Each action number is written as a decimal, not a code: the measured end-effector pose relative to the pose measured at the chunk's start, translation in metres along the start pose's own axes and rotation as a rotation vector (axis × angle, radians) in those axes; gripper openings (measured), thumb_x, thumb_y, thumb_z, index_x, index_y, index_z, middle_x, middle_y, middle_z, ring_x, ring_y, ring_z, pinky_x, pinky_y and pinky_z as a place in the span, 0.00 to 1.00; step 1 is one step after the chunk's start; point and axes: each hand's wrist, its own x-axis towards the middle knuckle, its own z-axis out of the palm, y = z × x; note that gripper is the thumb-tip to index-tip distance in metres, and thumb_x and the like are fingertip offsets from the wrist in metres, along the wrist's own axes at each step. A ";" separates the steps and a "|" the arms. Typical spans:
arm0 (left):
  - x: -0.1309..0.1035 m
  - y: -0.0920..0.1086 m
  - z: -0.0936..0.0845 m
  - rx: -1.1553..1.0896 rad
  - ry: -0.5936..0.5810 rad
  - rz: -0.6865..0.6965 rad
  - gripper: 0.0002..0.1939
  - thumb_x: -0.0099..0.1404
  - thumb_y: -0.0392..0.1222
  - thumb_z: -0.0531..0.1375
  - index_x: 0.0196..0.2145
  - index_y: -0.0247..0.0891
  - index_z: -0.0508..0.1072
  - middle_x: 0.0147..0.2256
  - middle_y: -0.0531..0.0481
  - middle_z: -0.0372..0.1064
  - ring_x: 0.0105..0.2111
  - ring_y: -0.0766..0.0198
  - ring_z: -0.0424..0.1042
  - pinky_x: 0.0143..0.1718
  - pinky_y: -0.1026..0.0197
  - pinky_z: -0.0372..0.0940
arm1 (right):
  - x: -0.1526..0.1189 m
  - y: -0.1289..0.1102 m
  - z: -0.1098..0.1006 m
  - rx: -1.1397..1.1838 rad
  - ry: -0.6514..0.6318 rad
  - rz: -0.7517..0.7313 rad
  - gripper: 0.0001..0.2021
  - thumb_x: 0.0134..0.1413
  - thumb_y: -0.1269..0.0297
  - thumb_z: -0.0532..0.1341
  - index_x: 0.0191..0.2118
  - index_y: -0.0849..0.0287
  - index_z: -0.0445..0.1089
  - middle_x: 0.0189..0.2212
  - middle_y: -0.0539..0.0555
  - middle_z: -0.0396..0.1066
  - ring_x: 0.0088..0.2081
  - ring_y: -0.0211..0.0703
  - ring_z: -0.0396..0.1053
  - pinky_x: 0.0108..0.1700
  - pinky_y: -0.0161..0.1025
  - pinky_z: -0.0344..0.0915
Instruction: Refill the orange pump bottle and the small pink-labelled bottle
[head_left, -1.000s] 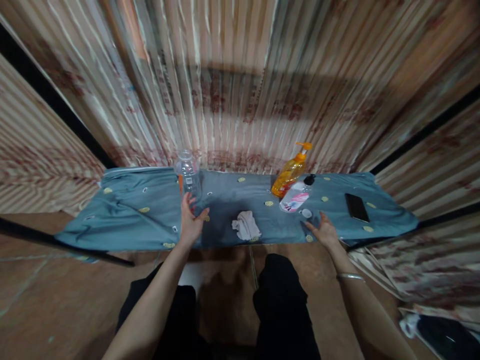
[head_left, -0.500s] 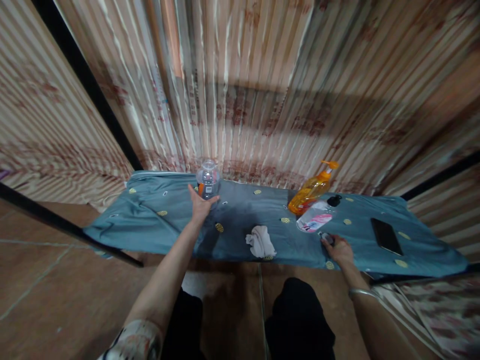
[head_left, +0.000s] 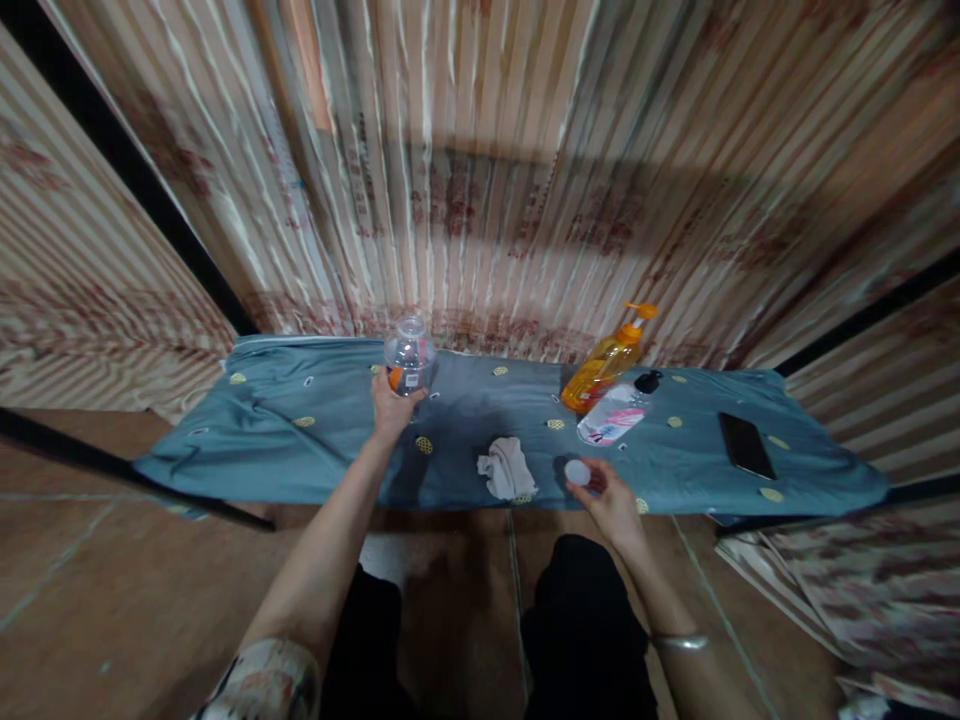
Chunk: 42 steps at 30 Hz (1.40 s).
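A clear plastic bottle (head_left: 410, 350) with an open mouth and a partly orange label stands upright towards the back left of the cloth. Wrapped round its lower part is my left hand (head_left: 391, 405). In my right hand (head_left: 609, 497) a round white bottle cap (head_left: 577, 473) is pinched between thumb and fingers, just above the cloth's front edge. A crumpled white cloth (head_left: 508, 468) lies between the two hands. Beyond my right hand are a clear pump bottle (head_left: 615, 413) with a pink label and black top, and an orange pump bottle (head_left: 604, 370).
A blue-green patterned cloth (head_left: 337, 460) covers the narrow surface. The black phone-like slab (head_left: 746, 446) lies at its right. Dark metal poles (head_left: 157, 190) frame both sides, and a striped curtain (head_left: 480, 200) hangs close behind.
My right hand has moved left, away from beside the pink-labelled bottle, bringing the cap with it and turning its white face up. My left hand stays on the clear bottle. The view has shifted slightly.
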 end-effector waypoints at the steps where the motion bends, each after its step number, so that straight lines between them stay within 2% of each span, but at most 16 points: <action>1: -0.011 0.002 -0.001 -0.002 -0.012 -0.016 0.35 0.46 0.34 0.72 0.52 0.40 0.67 0.50 0.42 0.68 0.58 0.41 0.68 0.63 0.35 0.63 | 0.003 -0.015 0.011 0.020 -0.034 -0.032 0.24 0.42 0.43 0.69 0.42 0.53 0.73 0.34 0.56 0.82 0.34 0.54 0.79 0.42 0.53 0.78; 4: -0.047 0.008 -0.005 -0.028 -0.077 -0.017 0.35 0.48 0.35 0.72 0.53 0.41 0.67 0.50 0.43 0.71 0.55 0.45 0.73 0.60 0.40 0.67 | 0.019 -0.066 0.038 0.031 -0.099 -0.139 0.20 0.45 0.50 0.69 0.43 0.54 0.74 0.31 0.50 0.79 0.32 0.47 0.76 0.40 0.46 0.75; 7: -0.076 0.013 -0.009 -0.055 -0.140 -0.004 0.37 0.50 0.37 0.71 0.57 0.41 0.65 0.50 0.44 0.74 0.52 0.47 0.76 0.58 0.43 0.69 | 0.033 -0.117 0.053 0.050 -0.167 -0.267 0.19 0.46 0.55 0.69 0.45 0.55 0.74 0.30 0.49 0.77 0.31 0.44 0.73 0.38 0.42 0.72; 11: -0.092 0.015 -0.016 -0.058 -0.202 0.030 0.39 0.49 0.38 0.72 0.58 0.40 0.66 0.51 0.43 0.75 0.53 0.46 0.76 0.59 0.43 0.69 | 0.036 -0.172 0.055 0.024 -0.203 -0.444 0.18 0.51 0.61 0.68 0.49 0.56 0.74 0.38 0.52 0.79 0.36 0.45 0.75 0.44 0.42 0.73; 14: -0.091 0.014 -0.022 -0.041 -0.229 0.067 0.39 0.48 0.38 0.72 0.58 0.39 0.66 0.53 0.41 0.74 0.56 0.43 0.75 0.61 0.42 0.67 | 0.030 -0.195 0.047 -0.035 -0.239 -0.533 0.19 0.53 0.64 0.68 0.52 0.55 0.74 0.43 0.54 0.80 0.40 0.47 0.77 0.47 0.43 0.74; 21: -0.086 0.014 -0.036 0.089 -0.221 0.162 0.40 0.47 0.32 0.69 0.59 0.39 0.66 0.57 0.38 0.72 0.60 0.38 0.70 0.67 0.32 0.56 | 0.023 -0.204 0.034 -0.133 -0.279 -0.753 0.21 0.62 0.64 0.66 0.59 0.54 0.71 0.54 0.59 0.77 0.48 0.51 0.79 0.54 0.49 0.76; 26: -0.088 0.013 -0.044 0.177 -0.253 0.211 0.41 0.48 0.32 0.66 0.61 0.36 0.64 0.60 0.33 0.70 0.62 0.36 0.68 0.67 0.29 0.52 | 0.022 -0.209 0.033 -0.233 -0.351 -0.960 0.19 0.66 0.66 0.62 0.61 0.57 0.69 0.53 0.63 0.78 0.53 0.56 0.77 0.55 0.54 0.76; 30: -0.090 0.009 -0.047 0.233 -0.285 0.236 0.41 0.49 0.34 0.65 0.62 0.35 0.63 0.61 0.31 0.69 0.63 0.36 0.67 0.67 0.30 0.52 | 0.021 -0.211 0.034 -0.300 -0.407 -1.024 0.18 0.69 0.67 0.59 0.61 0.57 0.69 0.53 0.63 0.77 0.55 0.56 0.76 0.56 0.55 0.76; 35: -0.091 0.008 -0.049 0.286 -0.314 0.256 0.41 0.50 0.35 0.64 0.63 0.35 0.62 0.62 0.31 0.68 0.64 0.36 0.65 0.67 0.31 0.52 | 0.018 -0.206 0.041 -0.394 -0.339 -1.008 0.15 0.71 0.62 0.59 0.59 0.60 0.70 0.49 0.64 0.79 0.49 0.55 0.78 0.51 0.51 0.76; 39: -0.092 0.010 -0.050 0.313 -0.341 0.267 0.41 0.51 0.36 0.63 0.64 0.35 0.61 0.63 0.30 0.67 0.65 0.36 0.64 0.68 0.30 0.50 | 0.014 -0.202 0.047 -0.585 -0.254 -0.863 0.16 0.71 0.52 0.59 0.50 0.61 0.73 0.35 0.60 0.79 0.39 0.53 0.78 0.41 0.42 0.72; 42: -0.092 0.012 -0.050 0.326 -0.358 0.273 0.41 0.52 0.36 0.63 0.64 0.33 0.61 0.63 0.29 0.66 0.65 0.36 0.64 0.68 0.30 0.50 | 0.012 -0.203 0.046 -0.687 -0.228 -0.776 0.20 0.70 0.47 0.59 0.47 0.61 0.73 0.33 0.60 0.78 0.37 0.53 0.78 0.39 0.41 0.71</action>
